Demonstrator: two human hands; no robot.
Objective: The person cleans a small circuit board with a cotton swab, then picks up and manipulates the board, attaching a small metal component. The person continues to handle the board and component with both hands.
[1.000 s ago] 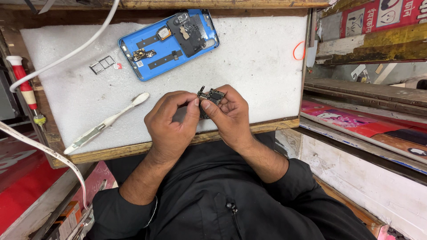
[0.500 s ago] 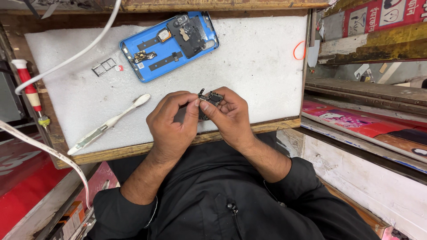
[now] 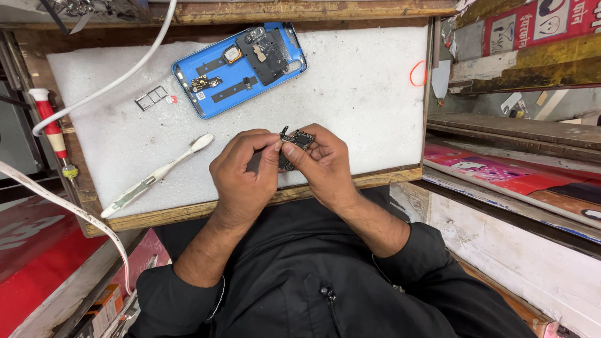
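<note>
Hands meet over the near edge of a white foam mat (image 3: 350, 100) on a wooden bench. Left hand (image 3: 244, 178) and right hand (image 3: 322, 166) both pinch a small dark circuit board (image 3: 297, 141), held between them just above the mat; fingertips closed on it from either side, thumbs close together. Board partly hidden by fingers, detail hard to read.

Beyond the hands, at the far side of the mat: blue phone back shell (image 3: 241, 66), opened, inner parts exposed, lying at a slant. Left of it, a small metal card tray (image 3: 152, 98). White toothbrush (image 3: 156, 175) lies diagonally to the left of the left hand, well apart from it. Red-handled screwdriver (image 3: 53, 131) off the mat's left edge. White cable (image 3: 119, 78) crosses the mat's upper left corner. Orange rubber band (image 3: 417, 73) at the mat's right edge.
</note>
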